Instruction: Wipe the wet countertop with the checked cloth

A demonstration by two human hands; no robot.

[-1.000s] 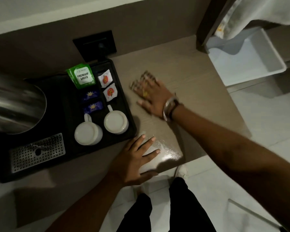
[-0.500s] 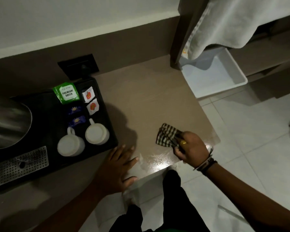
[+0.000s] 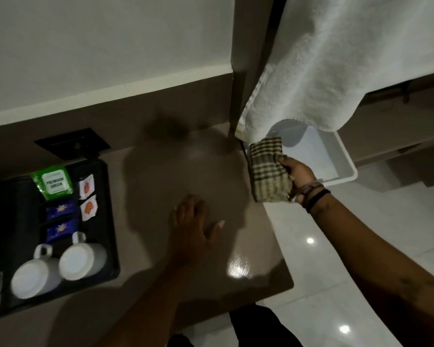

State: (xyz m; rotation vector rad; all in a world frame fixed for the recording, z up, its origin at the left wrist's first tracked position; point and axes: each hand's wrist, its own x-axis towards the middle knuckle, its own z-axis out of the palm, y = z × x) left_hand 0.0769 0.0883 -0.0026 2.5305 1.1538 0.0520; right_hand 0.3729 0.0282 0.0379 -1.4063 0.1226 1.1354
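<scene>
While the right hand clutches the green-and-beige checked cloth bunched in its fingers, it sits at the far right edge of the brown laminate countertop — cloth hanging down over the edge, prob. so the side gets wiped or drips get caught; can't tell whether it touches the edge. Left hand lies flat and spread on the counter, palm down, gripping nothing — looks like a brace so the person can lean and reach w/ the other arm. Just right of the left hand, toward the person, a shiny patch glints under the light: likely water not yet wiped, though it could be mere reflection. Above the right hand a white terry towel hangs, and beyond it a white plastic bin stands open. Left of the left hand, the black tray keeps two white ceramic cups & tea sachets grouped off the work area, so the wiping zone is free. Judging by the glint, the near corner needs a pass.
</scene>
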